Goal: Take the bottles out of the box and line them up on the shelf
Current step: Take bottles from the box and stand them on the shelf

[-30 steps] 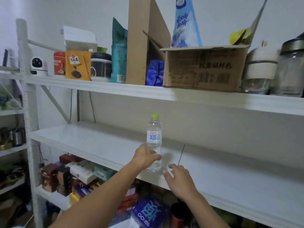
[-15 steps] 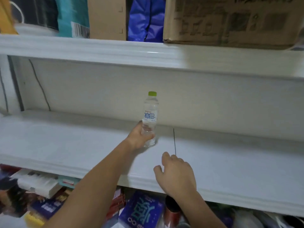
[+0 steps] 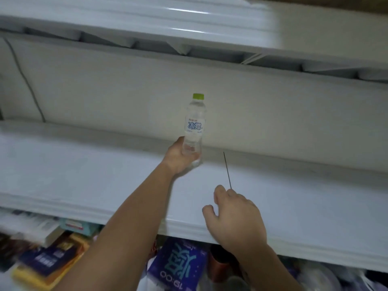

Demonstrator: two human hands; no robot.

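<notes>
bottle [image 3: 194, 124] base behind left hand [image 3: 179, 158], boxes [image 3: 48, 259] blurred

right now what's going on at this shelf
A person is placing a water bottle on the white shelf. The left hand grips the lower part of the clear bottle, which stands upright with its green cap on top, near the back of the shelf. Whether its base touches the surface yet is hard to tell. The right hand is over the shelf's front edge, fingers loosely curled, holding nothing. No other bottle stands on this shelf in view.
</notes>
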